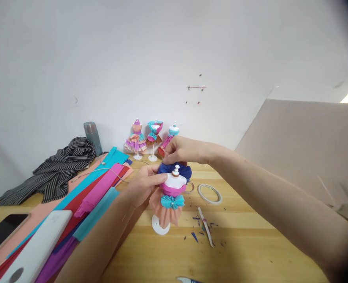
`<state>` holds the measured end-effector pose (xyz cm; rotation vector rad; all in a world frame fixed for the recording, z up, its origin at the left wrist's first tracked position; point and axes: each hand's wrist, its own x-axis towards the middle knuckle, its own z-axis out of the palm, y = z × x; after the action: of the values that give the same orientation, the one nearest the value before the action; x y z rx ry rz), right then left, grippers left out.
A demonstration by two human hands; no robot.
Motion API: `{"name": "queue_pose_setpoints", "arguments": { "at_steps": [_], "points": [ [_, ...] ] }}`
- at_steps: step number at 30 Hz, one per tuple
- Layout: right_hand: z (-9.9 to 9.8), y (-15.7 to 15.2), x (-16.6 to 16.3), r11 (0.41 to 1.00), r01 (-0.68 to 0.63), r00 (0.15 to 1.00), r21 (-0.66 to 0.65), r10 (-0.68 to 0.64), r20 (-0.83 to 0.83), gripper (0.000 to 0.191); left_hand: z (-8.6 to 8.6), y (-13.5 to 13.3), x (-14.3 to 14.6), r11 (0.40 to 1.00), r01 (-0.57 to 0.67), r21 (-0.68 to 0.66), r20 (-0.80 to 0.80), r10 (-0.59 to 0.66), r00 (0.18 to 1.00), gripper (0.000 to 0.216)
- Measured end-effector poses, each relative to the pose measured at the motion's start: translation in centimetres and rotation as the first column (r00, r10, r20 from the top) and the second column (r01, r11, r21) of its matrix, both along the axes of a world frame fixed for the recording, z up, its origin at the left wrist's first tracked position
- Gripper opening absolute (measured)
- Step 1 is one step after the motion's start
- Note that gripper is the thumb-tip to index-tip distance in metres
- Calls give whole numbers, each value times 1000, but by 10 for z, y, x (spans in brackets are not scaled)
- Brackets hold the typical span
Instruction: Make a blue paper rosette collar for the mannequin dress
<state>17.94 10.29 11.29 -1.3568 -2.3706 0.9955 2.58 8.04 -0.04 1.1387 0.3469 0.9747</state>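
Miniature mannequin (175,182) leans over the bench (241,239), the left hand's (145,183) fingers closed on its shoulder; a slackening grip could let it tip. Just beyond, the right hand's (185,150) fingers look pinched on the navy ruffle (184,171), and a hard tug might tear it. Farther back, the dressed figures (154,131) could topple if that hand knocks them

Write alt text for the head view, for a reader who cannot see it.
A left hand holds a small dressed mannequin at a wooden table while the right hand pinches the dark blue ruffle behind its neck. Behind stand three more mannequins; coloured sheets lie to the left.
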Motion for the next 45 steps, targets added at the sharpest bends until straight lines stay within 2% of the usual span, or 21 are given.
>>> {"name": "queue_pose_setpoints", "arguments": {
  "at_steps": [4, 7, 9, 12, 14, 19, 26, 30, 34, 40, 43, 45],
  "points": [
    [-3, -3, 23, 999, 26, 980, 36, -18, -197, 35, 1, 1, 0, 1000, -10, -13, 3, 10, 1000, 29],
    [-10, -8, 45, 998, -50, 945, 31, 57, -324, 38, 0, 1, 1, 1000, -5, -15, 22, 6, 1000, 26],
    [-17, -12, 54, 995, -104, 922, 3, 97, -375, 40, -1, 2, 1, 1000, -18, -19, 20, 18, 1000, 26],
    [-28, -15, 54, 994, -113, 907, -12, 98, -409, 36, -1, 1, 2, 999, -31, -24, 12, 31, 999, 29],
    [-34, -16, 48, 997, -76, 901, -7, 66, -428, 32, -1, 0, 2, 999, -37, -20, 12, 37, 999, 29],
    [-40, -15, 37, 993, 113, 884, 33, -85, -459, 30, 1, -3, 3, 999, -45, -3, -20, 45, 999, 28],
    [-58, -21, 53, 988, 149, 793, 43, -93, -602, 37, 4, -3, 6, 995, -101, -7, 28, 101, 994, 27],
    [-75, -28, 57, 982, 191, 751, 1, -145, -645, 33, 5, -3, 8, 992, -124, -19, 31, 125, 992, 31],
    [-83, -37, 50, 971, 237, 744, 15, -172, -645, 31, 5, -3, 10, 989, -147, -34, 26, 148, 989, 30],
    [-84, -49, 47, 949, 255, 808, 186, -103, -581, 27, 3, -3, 9, 989, -145, -10, 34, 145, 989, 28],
    [-85, -52, 48, 915, 313, 826, 254, -130, -549, 26, 3, -3, 8, 988, -150, 41, 13, 149, 989, 29],
    [-81, -54, 47, 878, 365, 828, 309, -154, -540, 31, 3, -4, 8, 987, -150, 63, 8, 150, 989, 29]
  ]
}}
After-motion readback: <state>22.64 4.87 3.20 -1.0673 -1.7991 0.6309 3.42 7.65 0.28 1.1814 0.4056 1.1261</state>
